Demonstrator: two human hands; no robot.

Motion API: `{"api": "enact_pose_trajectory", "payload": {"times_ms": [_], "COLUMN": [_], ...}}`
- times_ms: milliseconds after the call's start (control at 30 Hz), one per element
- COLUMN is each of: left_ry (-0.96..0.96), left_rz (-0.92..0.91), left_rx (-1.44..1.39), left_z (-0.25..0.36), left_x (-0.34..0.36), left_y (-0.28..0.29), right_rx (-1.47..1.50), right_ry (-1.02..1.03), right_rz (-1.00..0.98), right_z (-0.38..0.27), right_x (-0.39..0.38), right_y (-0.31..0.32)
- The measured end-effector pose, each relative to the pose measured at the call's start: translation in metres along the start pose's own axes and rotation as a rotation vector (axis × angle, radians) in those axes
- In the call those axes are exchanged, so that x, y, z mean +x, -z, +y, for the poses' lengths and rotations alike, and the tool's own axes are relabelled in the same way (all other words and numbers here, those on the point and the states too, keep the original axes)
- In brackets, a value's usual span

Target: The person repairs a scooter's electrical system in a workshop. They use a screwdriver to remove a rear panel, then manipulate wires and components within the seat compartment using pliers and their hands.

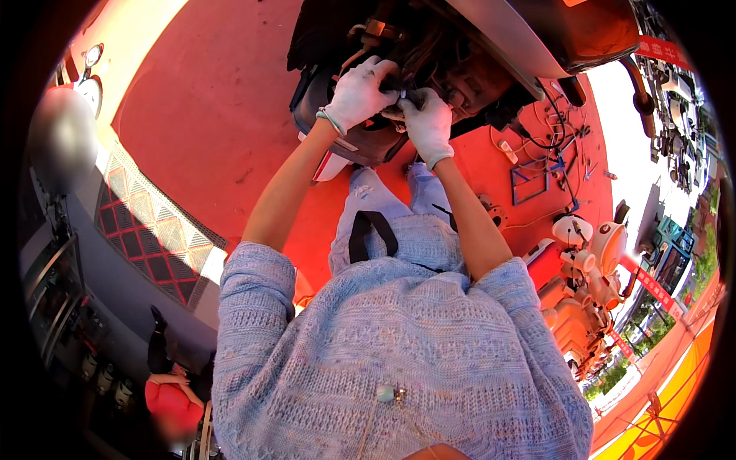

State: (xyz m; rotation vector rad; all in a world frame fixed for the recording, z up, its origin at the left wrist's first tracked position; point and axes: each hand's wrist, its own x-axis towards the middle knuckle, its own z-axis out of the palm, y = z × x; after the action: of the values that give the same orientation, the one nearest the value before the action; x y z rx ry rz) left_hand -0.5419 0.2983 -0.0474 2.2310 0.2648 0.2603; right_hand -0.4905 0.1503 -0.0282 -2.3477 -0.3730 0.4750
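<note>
Both of my hands wear white gloves and meet at the opened-up end of a vehicle [460,80], among its dark inner parts. My left hand [359,93] has its fingers bent and closed around a spot in the dark parts. Close beside it, my right hand [429,126] is closed too, thumb and fingers pinched together. A small shiny piece [403,94] shows between the two sets of fingertips, too small to name. Below the hands is a grey rounded plastic panel [360,146]. What each set of fingers grips is mostly hidden by the gloves and shadow.
Red matting [199,100] covers the floor. To the right lie a blue metal frame [530,182], cables and scattered tools. Several scooters [586,268] are parked further right. A person in a red top [175,402] is at the lower left, near a checkered floor grating [153,230].
</note>
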Motion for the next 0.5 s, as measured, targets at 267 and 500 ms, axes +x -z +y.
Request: {"api": "enact_pose_trajectory", "payload": {"times_ms": [267, 500], "left_ry": [0.090, 0.198], "left_rz": [0.061, 0.116], "left_rx": [-0.043, -0.306], "left_z": [0.019, 0.004], "left_x": [0.019, 0.016], "left_y": [0.003, 0.007], "right_rx": [0.290, 0.487], "right_ry": [-0.111, -0.228], "right_rz": [-0.057, -0.073], "right_z": [0.000, -0.037], "right_x": [0.002, -0.009], "right_y": [0.000, 0.018]}}
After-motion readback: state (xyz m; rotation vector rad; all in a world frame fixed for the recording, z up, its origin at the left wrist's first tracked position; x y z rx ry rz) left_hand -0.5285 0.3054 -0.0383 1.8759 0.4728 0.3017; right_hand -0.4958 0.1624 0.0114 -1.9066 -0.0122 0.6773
